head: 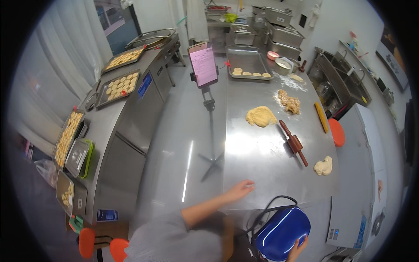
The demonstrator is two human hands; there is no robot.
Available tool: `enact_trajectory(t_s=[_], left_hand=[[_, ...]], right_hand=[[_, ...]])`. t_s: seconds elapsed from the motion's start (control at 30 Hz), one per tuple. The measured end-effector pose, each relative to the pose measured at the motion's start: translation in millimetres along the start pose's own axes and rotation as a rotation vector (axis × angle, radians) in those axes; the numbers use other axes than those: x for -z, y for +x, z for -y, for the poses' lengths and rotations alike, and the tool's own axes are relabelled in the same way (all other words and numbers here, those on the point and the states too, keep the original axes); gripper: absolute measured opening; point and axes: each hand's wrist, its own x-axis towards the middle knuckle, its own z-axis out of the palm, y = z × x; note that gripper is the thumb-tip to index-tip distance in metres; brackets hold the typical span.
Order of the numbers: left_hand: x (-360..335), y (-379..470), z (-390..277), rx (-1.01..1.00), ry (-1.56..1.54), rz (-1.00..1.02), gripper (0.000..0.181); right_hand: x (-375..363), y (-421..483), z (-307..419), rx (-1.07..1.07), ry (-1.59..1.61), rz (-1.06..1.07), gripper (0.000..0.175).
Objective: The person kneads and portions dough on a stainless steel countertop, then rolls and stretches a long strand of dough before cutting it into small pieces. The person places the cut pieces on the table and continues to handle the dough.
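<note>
My left hand [241, 190] is over the near left corner of the stainless steel table [239, 170], fingers slightly bent and apart, holding nothing. My right hand [298, 249] grips the lower right edge of a blue seat [283, 232] with a dark tubular frame, close to the table's near edge. On the table lie a yellow dough mass [261, 116], a brown crumbly mass [289, 102], a wooden rolling pin [295, 144] lying at a slant, and a pale dough lump [323, 166] near the right edge. A yellow, stick-like piece [321, 117] lies farther up that edge.
A baking tray [250, 62] with several dough rounds lies at the table's far end, near bowls [282, 65]. A phone [203, 65] stands on a tripod left of the table. Filled trays [121, 87] line the left counter. An orange stool [336, 132] stands at right, beside a white freezer [353, 177].
</note>
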Motion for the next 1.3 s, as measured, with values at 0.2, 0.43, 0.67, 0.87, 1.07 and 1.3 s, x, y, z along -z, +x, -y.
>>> enact_trajectory(t_s=[0.2,0.43,0.67,0.87,1.07,1.3], left_hand=[[30,-50,-3,-0.003,-0.228,-0.257,0.046],[27,-113,40,0.115,-0.250,-0.821,0.038],[-27,-129,34,0.223,-0.310,-1.072,0.036],[-40,-160,59,0.354,-0.377,-1.215,0.035],[-38,-196,116,0.454,-0.458,-1.325,0.037],[-50,-211,144,0.556,-0.495,-1.332,0.037]], right_hand=[[-39,129,-81,0.074,0.003,0.148,0.055],[-80,284,-55,0.282,-0.126,0.148,0.061],[-139,412,-95,0.283,-0.198,-0.070,0.066],[-146,452,-100,0.101,-0.580,-0.150,0.057],[-131,423,-51,0.107,-0.510,0.027,0.055],[-133,409,-16,0.109,-0.505,0.106,0.053]])
